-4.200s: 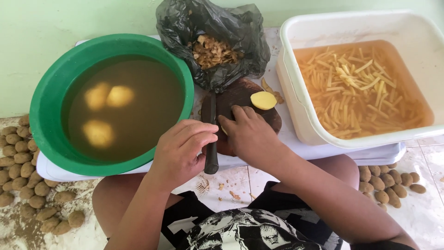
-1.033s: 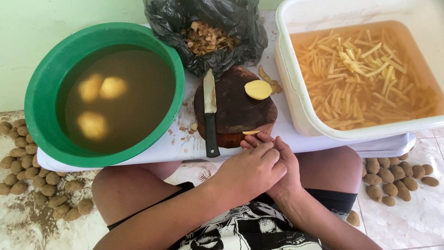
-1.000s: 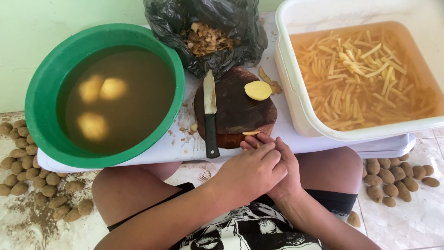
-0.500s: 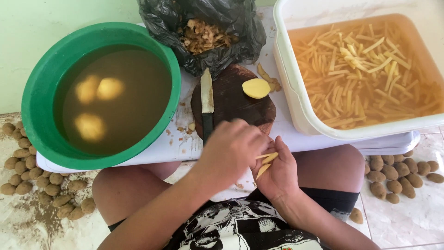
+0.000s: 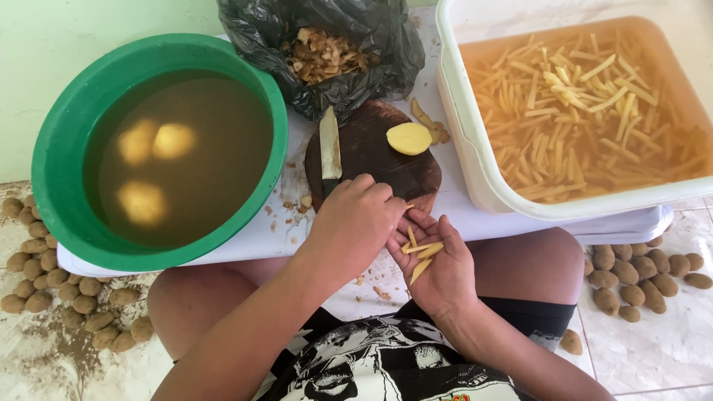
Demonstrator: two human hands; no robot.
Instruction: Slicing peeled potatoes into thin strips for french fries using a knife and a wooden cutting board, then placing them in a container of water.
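While the right hand [image 5: 438, 260] lies palm up just below the desk [image 5: 245, 238], cupping several potato sticks [image 5: 420, 251] loosely, its grip released, the left hand [image 5: 356, 223] rests on the near edge of the round wooden board [image 5: 371, 152], fingers curled over the knife [image 5: 329, 152] handle; whether they clench it cannot be told.

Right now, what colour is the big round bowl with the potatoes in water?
The bowl is green, seen best in the head view.
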